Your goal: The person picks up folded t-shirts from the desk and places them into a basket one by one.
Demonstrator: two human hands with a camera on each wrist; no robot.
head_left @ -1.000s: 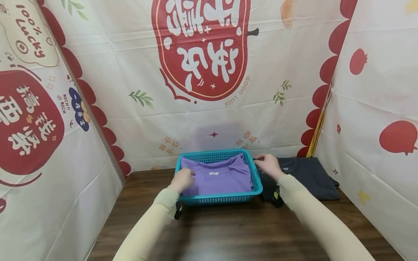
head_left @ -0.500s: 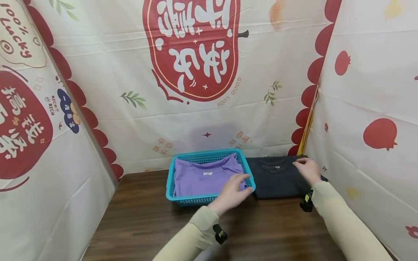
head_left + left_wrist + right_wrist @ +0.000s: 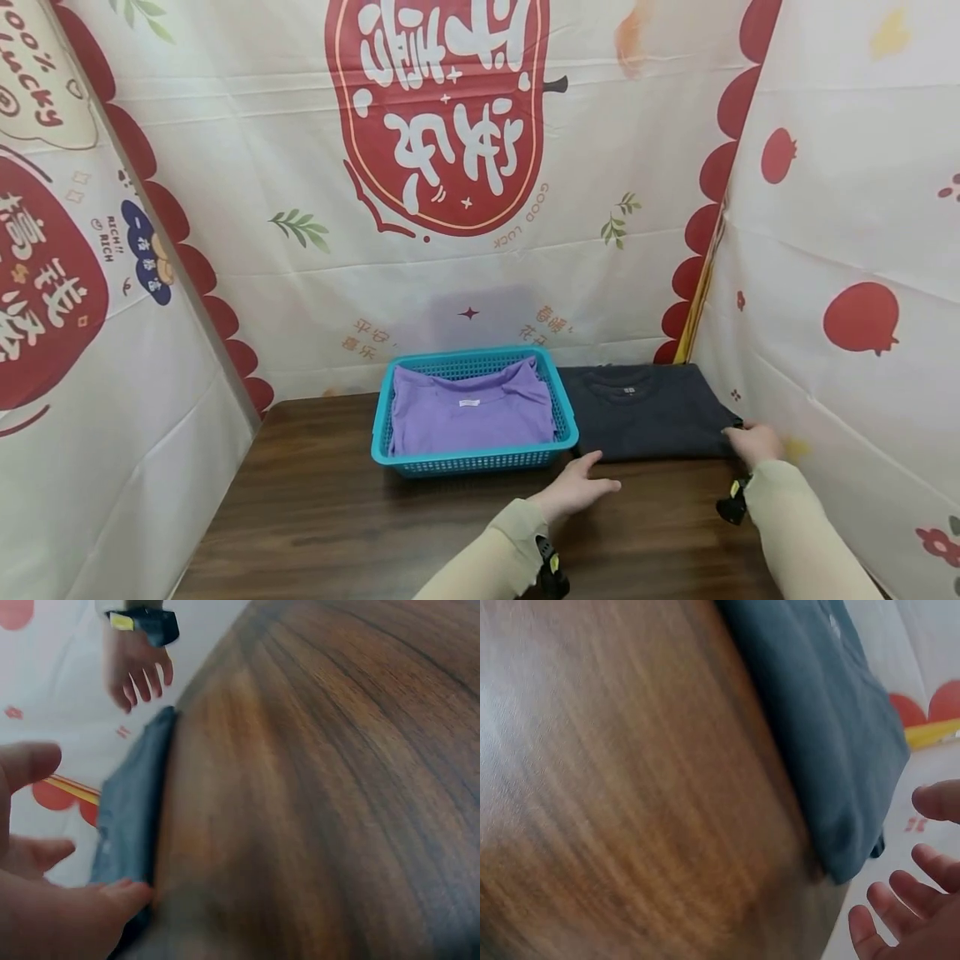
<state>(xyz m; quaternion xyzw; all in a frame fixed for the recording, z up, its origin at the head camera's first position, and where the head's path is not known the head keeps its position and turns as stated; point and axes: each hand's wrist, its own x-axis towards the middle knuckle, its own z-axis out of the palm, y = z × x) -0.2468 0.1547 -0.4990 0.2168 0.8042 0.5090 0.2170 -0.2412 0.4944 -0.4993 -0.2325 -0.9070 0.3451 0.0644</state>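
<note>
The wrist views cut off both your hands; neither hand's contact with the dark shirt (image 3: pixel 648 417) can be confirmed. The shirt lies at the basket's (image 3: pixel 472 463) three o'clock, its nine-o'clock edge hidden. Your left hand (image 3: pixel 573 488), fingers spread, sits at the shirt's seven o'clock; your right hand (image 3: pixel 756 443), fingers parted, at four.

Matt cloth dark shirt (image 3: pixel 648 417), smooth plastic basket (image 3: pixel 480 457), wood-grain table (image 3: pixel 352 521)

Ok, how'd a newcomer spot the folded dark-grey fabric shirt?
On the brown woodgrain table, find the rectangular teal plastic basket. The folded dark-grey fabric shirt lies flat to its right. Unlike the folded purple shirt, it's outside the basket.
</note>
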